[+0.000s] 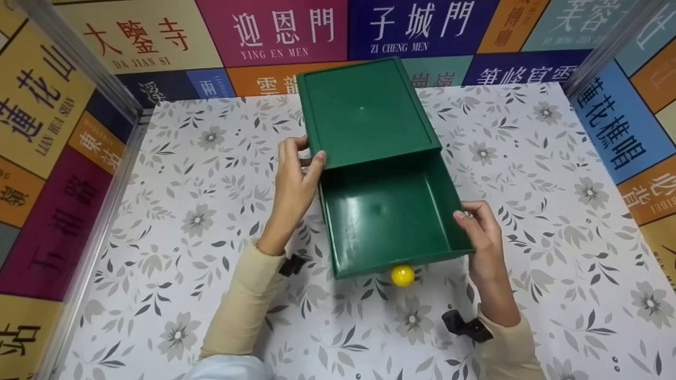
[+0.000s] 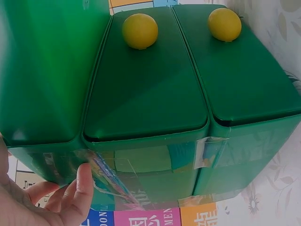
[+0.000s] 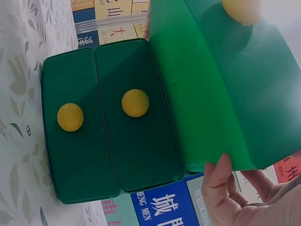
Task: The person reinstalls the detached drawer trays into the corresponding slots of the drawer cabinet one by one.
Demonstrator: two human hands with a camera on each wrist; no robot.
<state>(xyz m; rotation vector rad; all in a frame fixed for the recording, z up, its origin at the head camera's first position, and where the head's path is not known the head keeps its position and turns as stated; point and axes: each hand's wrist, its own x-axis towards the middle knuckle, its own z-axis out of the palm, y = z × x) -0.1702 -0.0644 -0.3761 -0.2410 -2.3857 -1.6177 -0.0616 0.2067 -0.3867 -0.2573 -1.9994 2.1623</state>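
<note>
A green cabinet (image 1: 364,108) of three stacked drawers stands on the tabletop, tilted a little in the head view. Its top drawer (image 1: 377,211) is pulled far out and shows a bare inside. A round yellow knob (image 1: 403,275) sits on that drawer's front. My left hand (image 1: 297,177) holds the cabinet's left side, thumb at the front corner of the top and fingertips against the side wall. With thumb over the rim and fingers outside, my right hand (image 1: 483,243) grips the drawer's right wall near the front. Below, the middle drawer (image 3: 136,146) and bottom drawer (image 3: 80,160) are closed.
Clear tape (image 2: 136,165) runs along the cabinet's side. A floral cloth (image 1: 195,274) covers the table. Panels with coloured lettering (image 1: 285,31) stand behind and at both sides. Small black devices (image 1: 465,326) are strapped at the wrists.
</note>
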